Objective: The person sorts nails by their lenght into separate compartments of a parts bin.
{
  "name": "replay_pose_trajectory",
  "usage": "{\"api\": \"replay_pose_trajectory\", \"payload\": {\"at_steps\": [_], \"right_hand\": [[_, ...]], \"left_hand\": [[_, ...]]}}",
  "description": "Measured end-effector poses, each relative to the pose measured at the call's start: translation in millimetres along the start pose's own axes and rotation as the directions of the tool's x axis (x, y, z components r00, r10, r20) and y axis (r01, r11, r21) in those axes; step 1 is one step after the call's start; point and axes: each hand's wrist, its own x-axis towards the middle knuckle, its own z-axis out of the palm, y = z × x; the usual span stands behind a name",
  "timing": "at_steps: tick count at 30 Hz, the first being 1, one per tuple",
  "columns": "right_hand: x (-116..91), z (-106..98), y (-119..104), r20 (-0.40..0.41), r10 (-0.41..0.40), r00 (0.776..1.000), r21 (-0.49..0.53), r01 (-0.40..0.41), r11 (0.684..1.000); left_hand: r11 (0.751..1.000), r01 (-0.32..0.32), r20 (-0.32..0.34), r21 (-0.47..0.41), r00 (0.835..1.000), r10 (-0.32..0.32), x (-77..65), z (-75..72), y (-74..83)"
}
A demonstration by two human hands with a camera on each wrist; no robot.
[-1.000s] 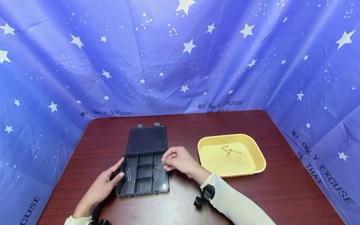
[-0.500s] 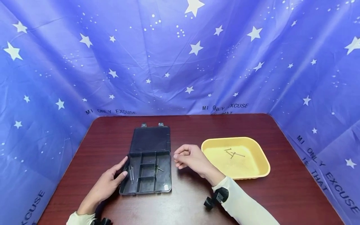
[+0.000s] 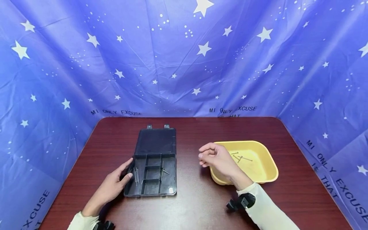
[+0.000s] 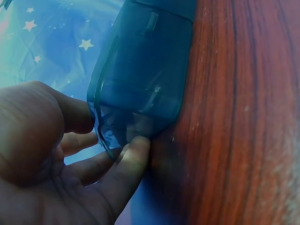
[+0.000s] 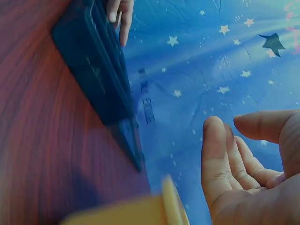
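Note:
A dark plastic compartment box (image 3: 153,186) lies with its lid (image 3: 156,141) folded back. Several long nails (image 3: 136,175) lie in its left compartment, and a few crossed nails (image 3: 163,172) in the right one. My left hand (image 3: 110,187) holds the box's left side, thumb at the rim and fingers against the outer wall, as the left wrist view shows. My right hand (image 3: 222,161) hovers over the left edge of a yellow tray (image 3: 270,172). In the right wrist view its thumb (image 5: 262,124) stands apart from the loosely bent fingers, with nothing between them.
Several nails (image 3: 242,157) lie in the yellow tray. The dark red wooden table (image 3: 178,210) stretches between box and tray. Behind and beside it hangs a blue star-patterned cloth (image 3: 172,57).
My right hand has moved right, from the box's right compartment across the table to the tray's left edge. The left hand stays at the box. The head view has shifted slightly.

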Motion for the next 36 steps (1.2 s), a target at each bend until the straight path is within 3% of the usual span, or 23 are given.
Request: {"api": "replay_pose_trajectory", "payload": {"at_steps": [15,24,29,36], "right_hand": [[-29.0,-88.5,15.5,-0.145,-0.027,0.989,-0.126,0.008,0.992],[-31.0,-127.2,25.1,-0.19,0.046,0.981,-0.171,-0.079,0.982],[-28.1,-143.9,32.1,-0.211,0.057,0.976,-0.26,-0.113,0.959],[-20.6,-151.8,44.0,-0.174,0.041,0.984,-0.444,-0.116,0.888]], "left_hand": [[1.0,-0.011,-0.01,0.02,1.0,0.011,0.9,-0.9,2.8],[1.0,0.004,-0.001,0.019,1.0,-0.004,-0.4,1.3,3.1],[0.999,0.008,0.005,0.033,1.0,-0.009,-0.8,3.3,1.4],[0.998,0.009,-0.005,0.057,1.0,-0.009,-0.7,3.2,0.7]]}}
